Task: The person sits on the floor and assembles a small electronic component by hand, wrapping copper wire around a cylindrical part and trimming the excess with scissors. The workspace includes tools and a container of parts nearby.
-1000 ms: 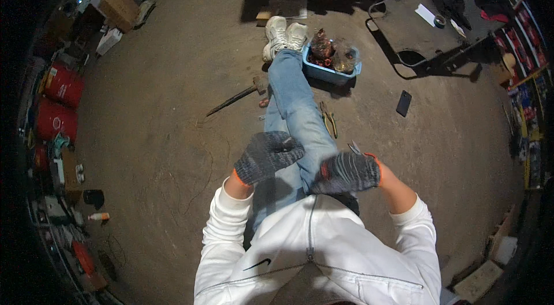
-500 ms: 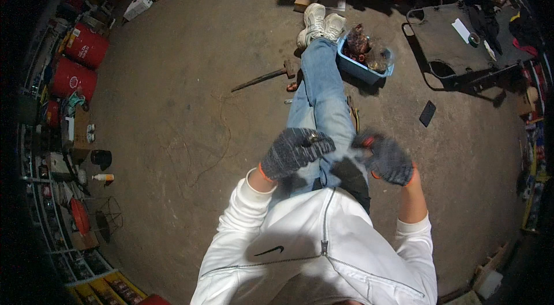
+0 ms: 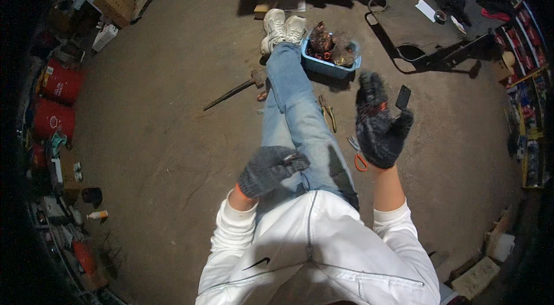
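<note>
My left hand point(image 3: 271, 172), in a dark grey knit glove, is over my thighs with its fingers curled. A small pale bit shows at its fingertips, too small to name. My right hand point(image 3: 378, 126), gloved alike, is raised out to the right with fingers stretched up and thumb apart. A red-orange streak crosses that glove; I cannot tell what it is. Below and left of the right hand lie orange-handled scissors point(image 3: 360, 162). Yellow-and-black handled pliers point(image 3: 328, 114) are on the floor beside my leg.
A blue tub point(image 3: 328, 68) holding copper-coloured scraps and a clear bag stands by my shoes. A hammer point(image 3: 234, 90) lies left of my legs, a black phone point(image 3: 403, 97) past my right hand. A dark folding cot point(image 3: 433, 22) is at right, red drums point(image 3: 55, 117) at left.
My right hand has swung up and outward, away from the left, and its fingers have opened out. My left hand has stayed over the thighs. The view has shifted, with the scissors now visible.
</note>
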`<state>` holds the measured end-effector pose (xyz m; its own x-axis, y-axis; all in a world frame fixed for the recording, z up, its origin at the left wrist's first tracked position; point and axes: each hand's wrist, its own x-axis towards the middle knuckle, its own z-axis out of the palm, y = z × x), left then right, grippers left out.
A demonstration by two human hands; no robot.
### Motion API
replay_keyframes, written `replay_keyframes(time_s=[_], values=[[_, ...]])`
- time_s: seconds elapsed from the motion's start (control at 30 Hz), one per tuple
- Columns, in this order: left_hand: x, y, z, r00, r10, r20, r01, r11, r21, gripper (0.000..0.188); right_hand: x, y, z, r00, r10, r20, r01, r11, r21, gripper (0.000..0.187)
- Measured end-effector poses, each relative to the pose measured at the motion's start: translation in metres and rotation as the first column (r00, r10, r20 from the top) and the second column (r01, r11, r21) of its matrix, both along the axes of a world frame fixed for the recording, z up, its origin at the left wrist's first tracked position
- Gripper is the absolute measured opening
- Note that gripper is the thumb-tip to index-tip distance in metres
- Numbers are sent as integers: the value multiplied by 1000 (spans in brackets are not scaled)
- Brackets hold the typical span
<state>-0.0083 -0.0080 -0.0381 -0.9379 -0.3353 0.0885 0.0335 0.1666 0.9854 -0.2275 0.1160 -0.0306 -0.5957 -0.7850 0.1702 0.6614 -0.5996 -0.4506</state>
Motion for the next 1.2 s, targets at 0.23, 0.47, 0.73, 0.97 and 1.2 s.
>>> replay_keyframes(time_s=[0.23, 0.47, 0.73, 0.97, 1.2], values=[[-2, -6, 32, 992, 113, 58, -96, 968, -232, 15, 21, -6, -31, 909, 223, -353, -145, 962, 233, 81], [3, -9, 32, 912, 367, 185, -406, 874, 269, 17, 1, -1, 7, 777, 279, 564, -189, 959, -213, 85], [1, 0, -28, 896, 437, -85, 45, 101, 994, 19, 3, -6, 21, 825, 65, 561, 18, 990, -141, 81], [-2, 4, -15, 863, 502, 55, -294, 411, 863, 21, 6, -14, 32, 925, 61, 376, 21, 978, -209, 68], [4, -9, -36, 857, 514, 43, -485, 831, -273, 18, 11, -1, 21, 972, -110, 209, 114, 993, -8, 32]])
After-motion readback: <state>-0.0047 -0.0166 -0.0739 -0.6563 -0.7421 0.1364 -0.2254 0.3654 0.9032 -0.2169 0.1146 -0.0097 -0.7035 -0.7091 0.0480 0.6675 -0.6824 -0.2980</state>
